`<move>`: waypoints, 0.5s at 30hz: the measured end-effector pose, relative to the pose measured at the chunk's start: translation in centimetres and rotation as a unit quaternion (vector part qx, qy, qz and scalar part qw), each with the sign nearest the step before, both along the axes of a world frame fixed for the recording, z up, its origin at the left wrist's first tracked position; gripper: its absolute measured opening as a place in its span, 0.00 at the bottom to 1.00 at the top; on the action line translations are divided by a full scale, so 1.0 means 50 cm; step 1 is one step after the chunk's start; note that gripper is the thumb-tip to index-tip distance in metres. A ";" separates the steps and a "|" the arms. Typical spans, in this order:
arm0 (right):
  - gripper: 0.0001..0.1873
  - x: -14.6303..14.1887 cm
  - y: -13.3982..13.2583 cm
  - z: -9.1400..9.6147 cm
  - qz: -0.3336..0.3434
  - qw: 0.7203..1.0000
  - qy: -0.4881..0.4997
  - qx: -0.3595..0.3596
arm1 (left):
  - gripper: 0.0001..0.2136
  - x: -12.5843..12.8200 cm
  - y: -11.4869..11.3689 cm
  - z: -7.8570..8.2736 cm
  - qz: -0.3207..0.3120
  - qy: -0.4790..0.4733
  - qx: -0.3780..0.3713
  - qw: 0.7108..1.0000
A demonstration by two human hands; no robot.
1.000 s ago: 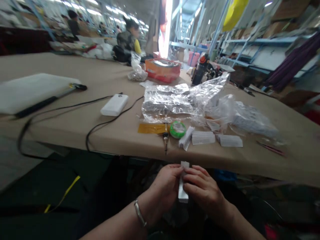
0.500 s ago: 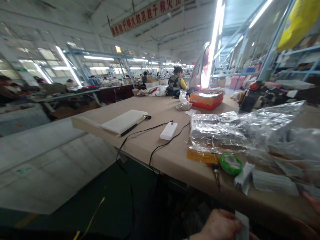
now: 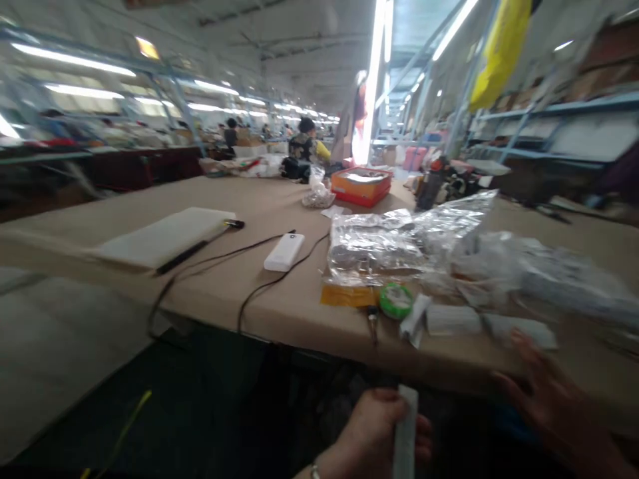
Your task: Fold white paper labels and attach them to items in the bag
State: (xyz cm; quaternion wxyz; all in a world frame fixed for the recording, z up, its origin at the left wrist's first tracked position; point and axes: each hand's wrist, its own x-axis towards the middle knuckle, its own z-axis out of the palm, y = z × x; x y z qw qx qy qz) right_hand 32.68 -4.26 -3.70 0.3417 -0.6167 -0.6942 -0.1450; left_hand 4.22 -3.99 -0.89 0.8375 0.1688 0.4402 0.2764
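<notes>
White strip (image 3: 406,426) in left hand's fingers (image 3: 425,440) (paper, perhaps)

On the table (image 3: 212,296): small device (image 3: 284,252) lay left of plastic bags (image 3: 372,247), box (image 3: 360,190) behind them. Tape roll (image 3: 396,301) lay before the bags, strip stacks (image 3: 453,321) to its right.

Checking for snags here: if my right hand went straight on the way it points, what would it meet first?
Most likely the rightmost white stack. The right hand points toward it and overlaps its near edge in view; blur and depth leave any contact unclear.
</notes>
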 end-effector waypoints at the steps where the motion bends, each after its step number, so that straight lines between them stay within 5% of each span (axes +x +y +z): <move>1: 0.37 -0.001 -0.005 0.019 -0.002 0.999 -0.039 -0.006 | 0.04 -0.002 -0.004 0.014 0.020 0.005 -0.004 1.000; 7: 0.28 0.026 -0.015 0.053 -0.061 0.980 -0.137 -0.130 | 0.03 0.006 0.009 0.012 0.005 0.096 0.010 0.995; 15: 0.26 0.028 -0.020 0.068 -0.024 0.993 -0.053 -0.103 | 0.01 0.020 0.010 0.018 -0.005 0.121 0.005 0.993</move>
